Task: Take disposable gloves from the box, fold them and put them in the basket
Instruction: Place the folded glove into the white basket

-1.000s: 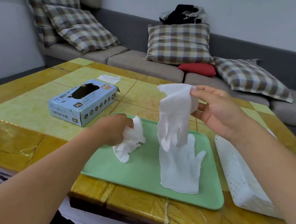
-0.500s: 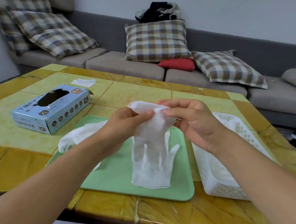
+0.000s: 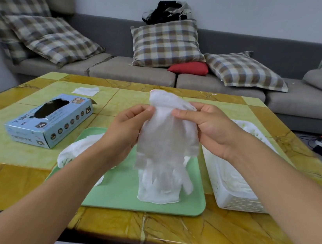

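White glove [image 3: 167,135], mint-green tray [image 3: 125,197], blue box [image 3: 52,128], plaid brown-and-cream cushions [image 3: 166,44].

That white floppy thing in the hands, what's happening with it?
It is a disposable glove. The left hand and the right hand pinch its top and hold it up over a green tray. Another glove lies crumpled on the tray. The glove box sits to the left, the white basket to the right.

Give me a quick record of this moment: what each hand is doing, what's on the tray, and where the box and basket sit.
left hand: pinches held glove at its cuff
right hand: pinches same cuff
green tray: flat glove under held one; crumpled glove at left edge
glove box: left of tray, opening up
white basket: right of tray
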`<state>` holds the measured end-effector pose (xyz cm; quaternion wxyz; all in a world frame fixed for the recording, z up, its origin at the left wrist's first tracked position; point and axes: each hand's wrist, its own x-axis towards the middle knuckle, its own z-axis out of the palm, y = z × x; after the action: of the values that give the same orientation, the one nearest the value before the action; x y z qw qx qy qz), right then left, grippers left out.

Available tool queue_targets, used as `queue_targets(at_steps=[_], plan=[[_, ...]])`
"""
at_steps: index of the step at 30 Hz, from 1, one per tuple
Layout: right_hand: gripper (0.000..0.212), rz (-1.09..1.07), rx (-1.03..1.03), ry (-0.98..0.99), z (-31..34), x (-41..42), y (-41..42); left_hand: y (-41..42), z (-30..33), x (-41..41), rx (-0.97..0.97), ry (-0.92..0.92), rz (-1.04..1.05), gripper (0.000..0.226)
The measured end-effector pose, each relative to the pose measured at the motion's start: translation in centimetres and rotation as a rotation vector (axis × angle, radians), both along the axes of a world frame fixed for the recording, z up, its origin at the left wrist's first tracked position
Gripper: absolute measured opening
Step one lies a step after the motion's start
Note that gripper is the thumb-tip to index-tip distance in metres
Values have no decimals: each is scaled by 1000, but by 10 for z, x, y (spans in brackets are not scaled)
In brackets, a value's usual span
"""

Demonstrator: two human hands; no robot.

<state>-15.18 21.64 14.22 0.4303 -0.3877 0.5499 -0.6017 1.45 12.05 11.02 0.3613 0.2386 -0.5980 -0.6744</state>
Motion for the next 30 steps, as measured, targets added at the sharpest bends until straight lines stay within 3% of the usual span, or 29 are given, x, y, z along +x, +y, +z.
queue_targets(at_steps=[4,8,10,12,15,16,19,21,25,30], plan=[[41,-34,-28,-87,6,1,1,-8,2,3,-22,-13,158,14],[29,-167,-12,67,4,3,0,0,-5,6,-317,18,440,34],[21,-192,-14,130,4,4,0,14,-2,4,-445,9,359,31],[20,-172,-13,151,4,7,1,22,-1,0,-450,-100,229,32],[23,-64,1,145,9,8,3,12,4,-3,-231,-266,127,85],[27,-7,6,115,11,8,4,5,6,0,-123,-268,17,89],[45,118,39,55,11,6,5,-7,10,10,94,-165,-268,60],[42,134,70,86,7,2,3,-9,12,13,84,-81,-249,44],[17,137,115,118,2,-4,3,-11,15,21,24,-116,-210,49],[10,146,204,215,-5,-6,-3,-23,11,16,-33,-303,-161,37]])
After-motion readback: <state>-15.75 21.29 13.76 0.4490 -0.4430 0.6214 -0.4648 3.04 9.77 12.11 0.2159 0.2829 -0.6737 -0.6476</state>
